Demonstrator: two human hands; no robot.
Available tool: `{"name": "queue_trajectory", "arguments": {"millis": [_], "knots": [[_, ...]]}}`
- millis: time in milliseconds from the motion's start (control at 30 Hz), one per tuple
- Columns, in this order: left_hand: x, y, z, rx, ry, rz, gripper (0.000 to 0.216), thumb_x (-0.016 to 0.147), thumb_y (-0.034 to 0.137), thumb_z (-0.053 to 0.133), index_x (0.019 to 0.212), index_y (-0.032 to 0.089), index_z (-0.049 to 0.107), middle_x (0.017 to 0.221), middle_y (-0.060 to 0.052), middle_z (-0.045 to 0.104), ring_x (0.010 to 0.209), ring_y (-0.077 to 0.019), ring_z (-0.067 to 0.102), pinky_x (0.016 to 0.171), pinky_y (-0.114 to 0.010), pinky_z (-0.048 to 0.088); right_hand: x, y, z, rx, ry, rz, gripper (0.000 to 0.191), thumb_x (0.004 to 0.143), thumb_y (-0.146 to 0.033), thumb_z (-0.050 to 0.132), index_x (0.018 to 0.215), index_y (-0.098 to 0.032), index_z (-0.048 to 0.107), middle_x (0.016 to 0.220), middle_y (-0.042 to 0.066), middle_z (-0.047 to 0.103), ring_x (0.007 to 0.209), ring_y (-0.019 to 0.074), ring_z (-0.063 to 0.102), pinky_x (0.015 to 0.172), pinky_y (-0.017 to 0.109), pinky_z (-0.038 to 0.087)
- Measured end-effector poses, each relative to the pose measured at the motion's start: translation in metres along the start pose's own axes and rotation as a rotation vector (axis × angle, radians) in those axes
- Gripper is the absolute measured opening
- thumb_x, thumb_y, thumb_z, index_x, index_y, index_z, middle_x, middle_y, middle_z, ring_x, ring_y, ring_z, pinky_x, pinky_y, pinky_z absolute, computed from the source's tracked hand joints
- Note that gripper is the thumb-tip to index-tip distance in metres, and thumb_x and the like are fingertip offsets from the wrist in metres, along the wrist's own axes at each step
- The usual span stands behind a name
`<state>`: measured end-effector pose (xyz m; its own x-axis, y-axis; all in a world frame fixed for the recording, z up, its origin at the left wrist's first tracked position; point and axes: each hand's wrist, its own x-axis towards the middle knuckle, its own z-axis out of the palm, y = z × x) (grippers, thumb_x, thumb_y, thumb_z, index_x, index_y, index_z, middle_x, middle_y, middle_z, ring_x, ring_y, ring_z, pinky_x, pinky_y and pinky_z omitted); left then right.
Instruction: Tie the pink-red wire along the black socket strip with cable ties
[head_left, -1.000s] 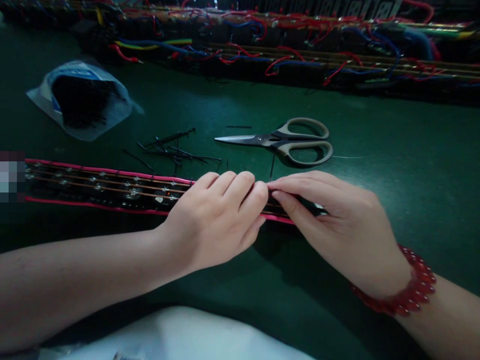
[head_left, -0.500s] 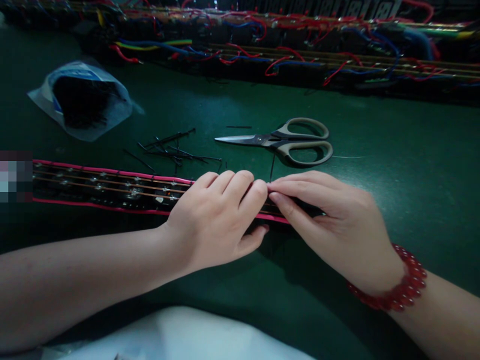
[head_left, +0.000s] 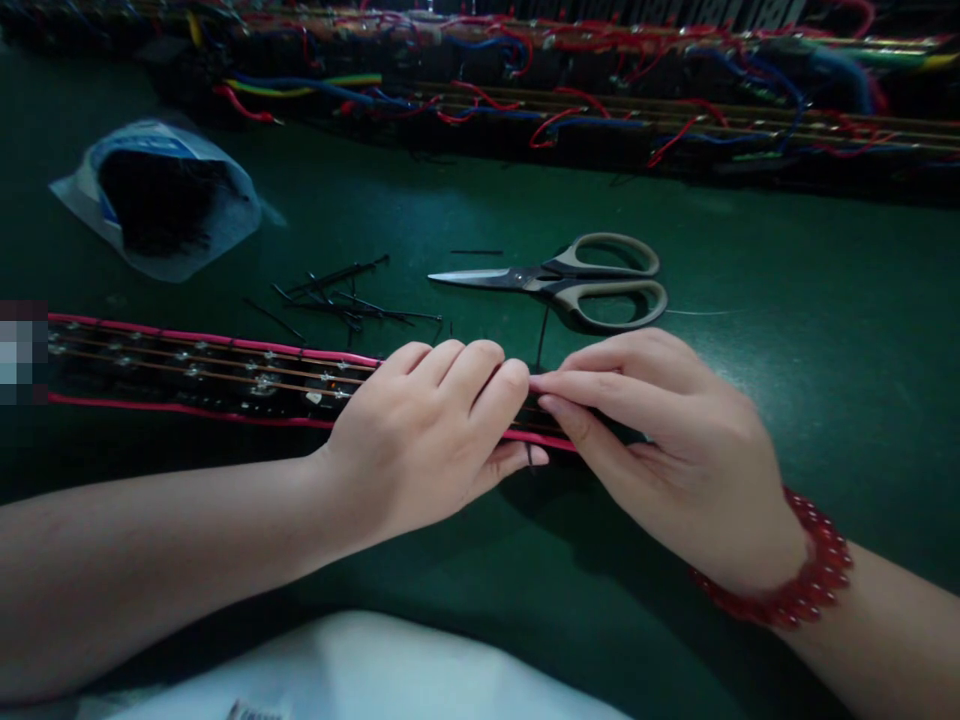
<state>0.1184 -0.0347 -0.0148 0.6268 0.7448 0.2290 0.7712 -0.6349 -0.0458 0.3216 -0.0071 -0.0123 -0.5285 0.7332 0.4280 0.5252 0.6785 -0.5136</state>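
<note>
My left hand (head_left: 435,430) is closed over a long black strip (head_left: 232,385) with metal rods and red wire along both edges. Its thumb shows below the strip, with a thin dark end lying against it. The thumb and fingers of my right hand (head_left: 660,430) pinch the upper red wire (head_left: 534,383) close to the left knuckles; the exact grip is partly hidden. Between that hand and the scissors (head_left: 536,280) a black cable tie (head_left: 542,340) sticks up from the strip. Several loose black cable ties (head_left: 337,295) lie behind my left hand.
An open clear bag (head_left: 169,205) full of black cable ties sits at the back left. Long assemblies with red, blue and yellow wires (head_left: 562,110) span the far side of the green table (head_left: 810,330). White cloth (head_left: 360,670) shows at the near edge.
The strip and my left hand have shifted slightly left. A thin dark end now shows by my left thumb, which reaches further out. My right index finger has lifted off the pinch.
</note>
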Motion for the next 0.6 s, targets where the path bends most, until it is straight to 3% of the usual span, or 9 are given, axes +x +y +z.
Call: {"name": "queue_trajectory", "arguments": {"millis": [300,600], "knots": [[0.001,0.0,-0.001,-0.026,0.005,-0.044,0.029,0.098,0.04,0.044,0.108,0.015,0.054,0.106,-0.011,0.066,0.086,-0.0248,0.062,0.067,-0.036,0.045,-0.001,-0.007,-0.004,-0.018,0.006,-0.181,0.022,0.083,-0.007,0.066,0.098,-0.023,0.07,0.092,0.005,0.078,0.085,0.0219,0.07,0.073,0.038,0.06],[0.001,-0.001,0.001,-0.026,0.01,-0.039,0.033,0.098,0.046,0.045,0.106,0.015,0.054,0.103,-0.01,0.066,0.082,-0.0243,0.061,0.065,-0.037,0.044,0.001,-0.014,-0.004,0.087,-0.046,-0.056,0.015,0.087,-0.01,0.064,0.098,-0.018,0.07,0.087,0.003,0.077,0.079,0.0159,0.069,0.076,0.03,0.059]]}}
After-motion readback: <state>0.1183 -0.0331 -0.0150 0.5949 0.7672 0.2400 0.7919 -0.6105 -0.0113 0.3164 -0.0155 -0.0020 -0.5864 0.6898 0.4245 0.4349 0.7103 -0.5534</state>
